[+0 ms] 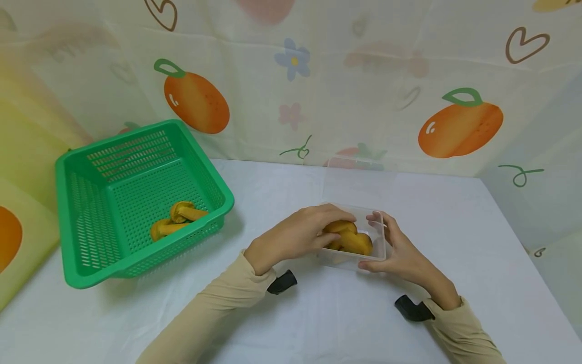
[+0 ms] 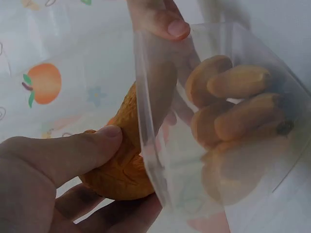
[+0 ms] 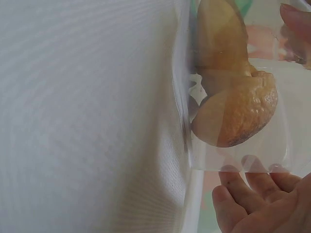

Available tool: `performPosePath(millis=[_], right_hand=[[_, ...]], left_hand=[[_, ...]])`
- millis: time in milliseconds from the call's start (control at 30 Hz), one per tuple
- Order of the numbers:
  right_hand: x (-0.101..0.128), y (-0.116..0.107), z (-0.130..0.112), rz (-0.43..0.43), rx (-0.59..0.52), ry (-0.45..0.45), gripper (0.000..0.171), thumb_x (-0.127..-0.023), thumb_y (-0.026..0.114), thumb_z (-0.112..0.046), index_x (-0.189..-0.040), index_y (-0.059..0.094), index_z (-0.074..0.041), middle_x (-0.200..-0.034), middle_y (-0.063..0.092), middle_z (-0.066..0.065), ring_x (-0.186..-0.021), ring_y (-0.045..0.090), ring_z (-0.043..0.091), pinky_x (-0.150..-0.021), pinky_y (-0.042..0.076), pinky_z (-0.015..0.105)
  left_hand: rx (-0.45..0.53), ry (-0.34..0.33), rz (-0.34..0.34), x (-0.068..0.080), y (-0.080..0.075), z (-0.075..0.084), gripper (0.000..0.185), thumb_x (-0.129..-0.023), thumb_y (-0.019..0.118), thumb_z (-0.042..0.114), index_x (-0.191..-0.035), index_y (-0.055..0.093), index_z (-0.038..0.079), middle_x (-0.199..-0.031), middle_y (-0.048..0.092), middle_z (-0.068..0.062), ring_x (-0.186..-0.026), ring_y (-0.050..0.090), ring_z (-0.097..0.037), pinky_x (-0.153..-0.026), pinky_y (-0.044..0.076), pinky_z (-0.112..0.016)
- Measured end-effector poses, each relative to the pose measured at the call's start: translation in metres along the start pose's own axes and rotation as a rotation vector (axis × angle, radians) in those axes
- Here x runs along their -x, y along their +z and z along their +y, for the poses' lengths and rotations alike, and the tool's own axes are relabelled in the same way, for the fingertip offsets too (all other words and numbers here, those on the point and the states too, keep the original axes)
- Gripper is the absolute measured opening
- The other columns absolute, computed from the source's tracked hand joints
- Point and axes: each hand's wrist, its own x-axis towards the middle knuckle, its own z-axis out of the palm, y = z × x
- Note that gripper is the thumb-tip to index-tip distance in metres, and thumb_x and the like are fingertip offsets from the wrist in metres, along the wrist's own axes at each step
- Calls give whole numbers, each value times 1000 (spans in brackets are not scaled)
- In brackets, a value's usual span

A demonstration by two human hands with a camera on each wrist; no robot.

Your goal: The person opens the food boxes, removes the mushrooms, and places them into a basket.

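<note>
My left hand [image 1: 302, 230] pinches a brown mushroom [image 2: 124, 174] between thumb and fingers, at the open top of a clear plastic box [image 1: 379, 240]. Its stem overlaps the box rim in the left wrist view. More mushrooms [image 1: 356, 243] lie inside the box, several of them seen through its wall in the left wrist view. On the box's right side, my right hand [image 1: 400, 253] grips it, thumb on the near side and fingers toward the far side. The right wrist view shows those fingers [image 3: 260, 187] against the box edge.
A green basket [image 1: 111, 275] stands on the left of the white-covered table [image 1: 345, 323], with mushrooms [image 1: 184, 212] in its near right corner. Behind the box a clear lid [image 1: 359, 184] stands raised. A fruit-print curtain [image 1: 254, 91] hangs along the back.
</note>
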Motion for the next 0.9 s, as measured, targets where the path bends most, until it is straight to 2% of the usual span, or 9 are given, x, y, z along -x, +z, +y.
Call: performPosePath(millis=[167,300,567,900], right_hand=[[0,0,0,7,10,-1,105,-73,88,-19,-149,18,-2,-154,31,20,-147,24,44,-116,17,69],[0,0,0,10,11,-3,104,-73,89,-18,-149,19,-3,-154,31,19,-147,25,41,-117,17,67],[-2,0,0,9,5,-17,103,-74,88,-17,-147,19,-1,-153,32,19,-147,25,42,-116,16,69],[-1,0,-3,11,4,-15,102,-74,88,-17,-148,19,-1,-153,32,19,-147,25,43,-116,16,69]], left_hand=[[52,18,83,10,-8,-4,41,-93,68,9,-133,60,11,-129,64,1,-113,61,-12,-97,51,-26],[51,28,128,17,-15,-7,41,-92,70,7,-132,60,10,-127,65,0,-109,62,-12,-93,52,-25],[30,19,189,31,-26,-13,41,-90,72,8,-129,62,9,-123,66,-1,-101,62,-12,-86,54,-24],[0,21,260,47,-31,-21,37,-88,75,7,-122,64,9,-104,67,-1,-86,55,-11,-73,51,-21]])
